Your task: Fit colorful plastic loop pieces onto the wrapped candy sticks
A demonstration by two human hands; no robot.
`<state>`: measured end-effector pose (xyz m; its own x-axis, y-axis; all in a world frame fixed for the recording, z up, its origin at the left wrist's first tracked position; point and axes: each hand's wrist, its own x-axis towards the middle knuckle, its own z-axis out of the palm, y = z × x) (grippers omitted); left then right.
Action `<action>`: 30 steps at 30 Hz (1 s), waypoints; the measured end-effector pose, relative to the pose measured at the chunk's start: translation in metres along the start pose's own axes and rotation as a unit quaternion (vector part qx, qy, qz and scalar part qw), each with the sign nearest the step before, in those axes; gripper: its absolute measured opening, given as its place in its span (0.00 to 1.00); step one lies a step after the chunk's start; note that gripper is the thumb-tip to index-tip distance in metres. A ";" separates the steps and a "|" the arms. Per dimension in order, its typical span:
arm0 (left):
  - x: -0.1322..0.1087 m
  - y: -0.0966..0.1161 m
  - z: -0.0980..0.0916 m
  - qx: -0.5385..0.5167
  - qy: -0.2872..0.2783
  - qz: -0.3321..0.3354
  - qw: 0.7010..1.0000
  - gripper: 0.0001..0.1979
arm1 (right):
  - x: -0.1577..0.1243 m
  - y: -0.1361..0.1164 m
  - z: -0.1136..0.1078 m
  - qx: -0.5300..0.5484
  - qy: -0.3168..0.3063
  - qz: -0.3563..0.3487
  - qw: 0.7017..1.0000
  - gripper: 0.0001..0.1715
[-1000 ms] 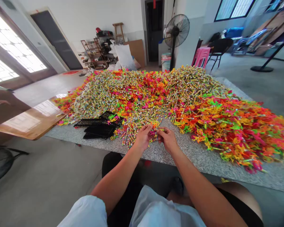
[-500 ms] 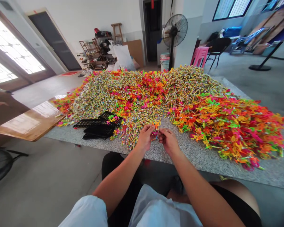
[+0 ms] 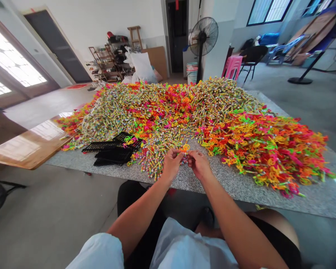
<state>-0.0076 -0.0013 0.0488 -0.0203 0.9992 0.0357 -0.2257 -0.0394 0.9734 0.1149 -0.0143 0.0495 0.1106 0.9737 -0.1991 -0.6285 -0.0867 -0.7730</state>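
My left hand (image 3: 172, 163) is closed in a pinch over the table's front edge, holding an orange looped plastic piece (image 3: 186, 147) whose loop sticks up above the fingertips. Close beside it, my right hand (image 3: 199, 164) is also pinched, its fingertips near the same piece. What lies between the right fingers is too small to make out. Under and left of the hands spread short yellow-and-white patterned tubes (image 3: 151, 158). On the right lies a heap of bright looped plastic pieces (image 3: 271, 149) in orange, yellow, pink and green, some with tubes attached.
Black slotted plastic trays (image 3: 113, 155) lie stacked at the left of the speckled stone table (image 3: 229, 183). A large mound of tubes (image 3: 109, 112) covers the back. A wooden board (image 3: 28, 149) adjoins on the left. Behind stand a fan (image 3: 203, 36) and pink stools (image 3: 232, 67).
The view has shifted slightly, so the scene sits a little further left. Both hands stay pinched together at nearly the same spot, with the orange piece still held.
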 end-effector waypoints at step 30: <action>-0.005 -0.003 0.004 -0.086 -0.034 -0.073 0.993 0.21 | -0.008 0.000 -0.009 -0.068 -0.042 -0.018 0.997 0.17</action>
<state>-0.0031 -0.0057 0.0470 0.0892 0.9926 -0.0824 -0.3839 0.1106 0.9167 0.1205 -0.0237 0.0456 0.0638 0.9904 -0.1229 -0.5151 -0.0728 -0.8541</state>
